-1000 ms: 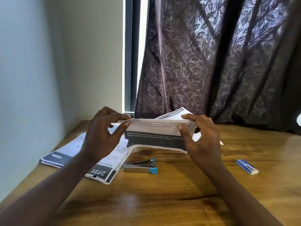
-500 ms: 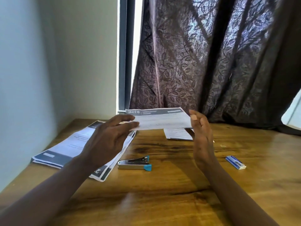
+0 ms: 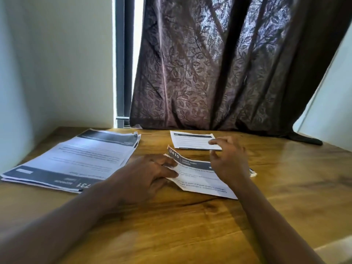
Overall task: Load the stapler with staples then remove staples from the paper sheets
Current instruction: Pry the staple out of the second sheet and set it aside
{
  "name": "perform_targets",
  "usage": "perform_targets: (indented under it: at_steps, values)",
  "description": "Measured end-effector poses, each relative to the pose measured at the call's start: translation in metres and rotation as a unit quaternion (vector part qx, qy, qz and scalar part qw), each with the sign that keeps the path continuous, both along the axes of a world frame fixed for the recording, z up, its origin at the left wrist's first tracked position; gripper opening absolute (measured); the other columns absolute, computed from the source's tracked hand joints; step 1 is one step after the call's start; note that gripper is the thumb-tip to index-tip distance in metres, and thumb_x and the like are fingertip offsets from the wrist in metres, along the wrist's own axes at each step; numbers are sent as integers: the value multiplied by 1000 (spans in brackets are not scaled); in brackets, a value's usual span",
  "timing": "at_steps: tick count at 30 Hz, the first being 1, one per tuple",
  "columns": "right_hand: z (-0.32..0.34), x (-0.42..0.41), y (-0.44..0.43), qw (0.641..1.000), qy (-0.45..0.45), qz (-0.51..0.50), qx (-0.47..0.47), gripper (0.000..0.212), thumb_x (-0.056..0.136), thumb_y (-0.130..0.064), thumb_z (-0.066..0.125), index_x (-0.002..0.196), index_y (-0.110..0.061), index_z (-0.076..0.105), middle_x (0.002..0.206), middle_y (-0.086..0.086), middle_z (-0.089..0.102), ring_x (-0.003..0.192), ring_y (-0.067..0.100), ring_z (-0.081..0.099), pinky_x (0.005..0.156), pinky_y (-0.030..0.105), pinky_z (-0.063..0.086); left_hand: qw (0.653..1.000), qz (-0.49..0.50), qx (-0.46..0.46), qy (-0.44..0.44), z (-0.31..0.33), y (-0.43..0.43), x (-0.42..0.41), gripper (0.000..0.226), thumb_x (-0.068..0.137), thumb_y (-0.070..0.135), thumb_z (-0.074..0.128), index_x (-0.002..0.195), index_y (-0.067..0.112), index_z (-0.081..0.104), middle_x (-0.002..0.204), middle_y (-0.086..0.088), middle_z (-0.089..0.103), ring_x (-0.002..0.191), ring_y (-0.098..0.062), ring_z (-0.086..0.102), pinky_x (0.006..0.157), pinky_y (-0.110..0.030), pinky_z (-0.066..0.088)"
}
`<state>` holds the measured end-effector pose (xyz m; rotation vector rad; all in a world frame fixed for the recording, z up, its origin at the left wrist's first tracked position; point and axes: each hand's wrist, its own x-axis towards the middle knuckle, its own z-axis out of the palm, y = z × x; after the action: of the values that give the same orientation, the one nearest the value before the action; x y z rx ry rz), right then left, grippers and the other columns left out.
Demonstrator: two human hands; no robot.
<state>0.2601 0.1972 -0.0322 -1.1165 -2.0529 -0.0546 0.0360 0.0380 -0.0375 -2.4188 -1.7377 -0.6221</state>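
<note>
White 3410-marked paper sheet [image 3: 200, 178] lies crosswise; left hand [image 3: 150, 174] pinches its left edge; right hand [image 3: 228, 161] hovers slack above it.

Under the left hand [image 3: 144, 174] and the right hand [image 3: 228, 161], a table [image 3: 190, 225] of brown wood, grain and one knot plain to see, varnished smooth, with a soft sheen nearest the body. Between the hands, a printed sheet [image 3: 200, 180] of thin paper, matt, creased, curled up at its far left corner. Left of the left hand, a paper stack [image 3: 76, 159], matt white with dark printed bands, edges a little ruffled. Just beyond the right hand, a far sheet [image 3: 190, 141], flat and matt. Well beyond both hands, a curtain [image 3: 219, 73] of thin dark cloth with a leaf pattern, faintly lustrous along the folds. Left of it, a grey window frame [image 3: 120, 63], smooth, and a painted wall [image 3: 57, 63], smooth and matt.
</note>
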Motion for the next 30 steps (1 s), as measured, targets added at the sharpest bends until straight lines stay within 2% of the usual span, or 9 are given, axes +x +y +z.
perform_targets:
  at_steps: [4, 8, 11, 14, 18, 21, 24, 27, 30]
  values:
    - [-9, 0, -4, 984, -47, 138, -101, 29, 86, -40, 65, 111, -27, 74, 120, -5, 64, 116, 16, 57, 104, 41, 45, 998, -1, -61, 11, -4, 1, 3, 46, 93, 46, 46, 136, 43, 61, 151, 20, 50, 139, -2, 45, 118, -32, 35]
    - [-20, -5, -8, 951, -124, 185, -216, 42, 95, -51, 61, 133, -32, 64, 142, -10, 52, 133, 9, 47, 114, 33, 36, 996, 15, -85, 19, -4, 0, -5, 66, 87, 78, 39, 140, 43, 57, 150, 21, 51, 140, 1, 43, 119, -31, 34]
    - [-20, -10, -13, 954, -126, 168, -216, 47, 97, -52, 57, 140, -33, 58, 150, -9, 46, 138, 11, 42, 116, 35, 33, 996, 22, -91, -6, -2, -1, -4, 75, 86, 85, 25, 135, 42, 61, 144, 22, 57, 133, 2, 49, 114, -31, 41]
    - [-20, -16, -18, 956, -132, 158, -207, 48, 99, -51, 54, 143, -34, 55, 151, -9, 44, 139, 13, 41, 116, 36, 32, 996, 45, -66, -26, 3, -3, 2, 73, 88, 82, 25, 125, 37, 70, 130, 21, 67, 118, -2, 60, 103, -31, 48]
    - [-24, -28, -24, 963, -129, 138, -193, 48, 100, -50, 51, 144, -32, 53, 152, -6, 44, 139, 16, 40, 116, 40, 32, 993, 118, -10, 20, -1, -1, 12, 59, 90, 75, 32, 123, 42, 67, 134, 23, 62, 130, -4, 50, 113, -37, 36]
    - [-27, -32, -24, 964, -128, 137, -190, 42, 103, -41, 46, 143, -31, 54, 151, -4, 45, 137, 18, 41, 115, 41, 32, 996, 81, 3, 29, -2, -3, 25, 50, 94, 65, 42, 131, 40, 65, 135, 21, 61, 130, -4, 50, 113, -41, 38]
    - [-29, -32, -19, 965, -108, 146, -188, 38, 104, -25, 45, 139, -29, 59, 144, -2, 51, 133, 18, 44, 114, 42, 34, 997, 2, -54, 52, -4, -6, 39, 54, 99, 62, 40, 143, 35, 56, 147, 18, 55, 137, -1, 45, 118, -32, 35]
    - [-30, -33, -14, 966, -103, 144, -186, 39, 102, -20, 45, 137, -28, 61, 139, -2, 54, 130, 18, 46, 112, 44, 37, 992, 4, -119, 47, -5, -9, 48, 63, 99, 68, 30, 152, 36, 45, 158, 20, 41, 145, 3, 33, 122, -29, 29]
    - [-29, -34, -13, 969, -111, 128, -182, 40, 102, -22, 44, 139, -30, 58, 141, -4, 52, 131, 18, 45, 112, 44, 37, 988, 26, -140, 64, -4, -10, 51, 71, 94, 73, 17, 153, 41, 41, 160, 23, 36, 150, -1, 28, 124, -33, 26]
